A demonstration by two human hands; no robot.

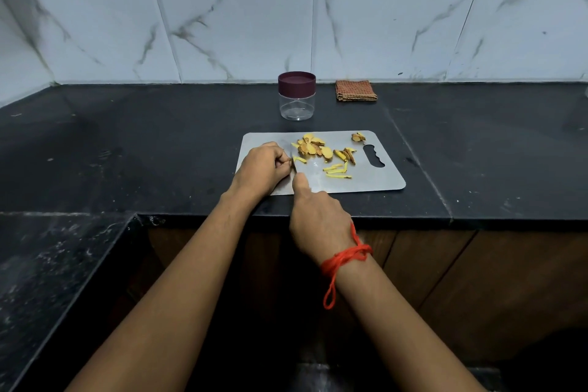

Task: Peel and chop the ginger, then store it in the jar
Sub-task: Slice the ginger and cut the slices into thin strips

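A steel cutting board (375, 181) lies on the black counter. On it sit a heap of ginger peels and slices (313, 147), another small scrap (358, 137) at the far right corner, and thin yellow ginger strips (336, 170). My left hand (262, 167) curls over the board's left end and pinches a small ginger piece, mostly hidden by the fingers. My right hand (318, 216) grips a knife (294, 161) whose blade points away from me, right beside the left fingertips. A clear jar (297, 104) with a maroon lid stands behind the board, shut.
A folded checked cloth (355, 91) lies against the tiled wall, right of the jar. The counter's front edge (318, 220) runs under my right wrist. A lower dark speckled surface (47, 280) sits at the left. An orange thread (345, 259) is tied round my right wrist.
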